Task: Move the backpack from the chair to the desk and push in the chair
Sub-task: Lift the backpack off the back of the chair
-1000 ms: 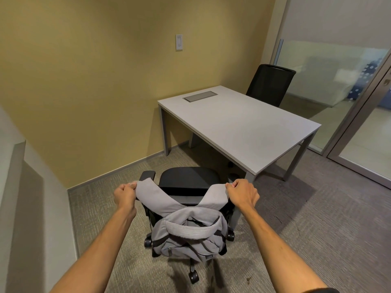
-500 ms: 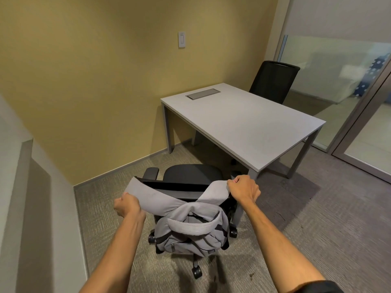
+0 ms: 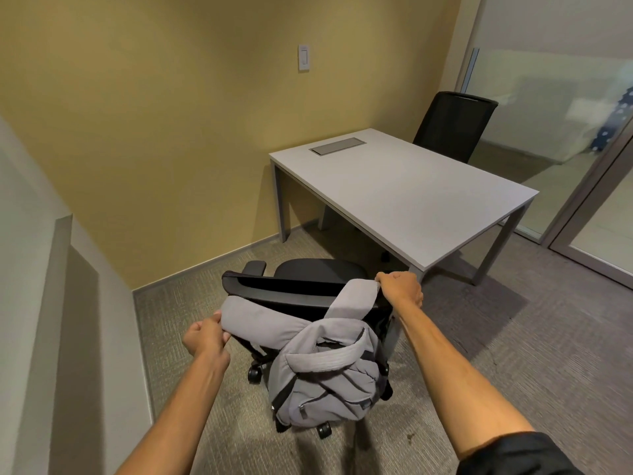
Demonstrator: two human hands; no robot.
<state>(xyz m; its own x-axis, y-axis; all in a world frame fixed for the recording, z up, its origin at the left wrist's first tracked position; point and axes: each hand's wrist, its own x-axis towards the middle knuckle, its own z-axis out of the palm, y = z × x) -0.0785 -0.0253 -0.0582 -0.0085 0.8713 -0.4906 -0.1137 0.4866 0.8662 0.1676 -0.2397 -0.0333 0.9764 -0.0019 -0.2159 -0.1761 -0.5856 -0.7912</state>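
Observation:
A grey backpack [image 3: 325, 375] hangs behind the backrest of a black office chair [image 3: 301, 289] that stands on the carpet a short way in front of a white desk [image 3: 404, 186]. My left hand [image 3: 205, 337] grips the left shoulder strap, which is off the backrest and pulled toward me. My right hand [image 3: 400, 289] holds the right strap at the top right corner of the backrest, where that strap still lies over the edge. The chair's seat faces the desk.
A second black chair [image 3: 452, 125] stands at the desk's far side. A yellow wall is on the left, with a grey ledge [image 3: 51, 303] near me. Glass partitions and a door [image 3: 599, 200] close the right. A grey cable hatch [image 3: 337, 146] sits in the desktop.
My left hand has pulled the left strap off the backrest, down and toward me. The backpack has swung lower and tilted. My right hand stays at the backrest corner.

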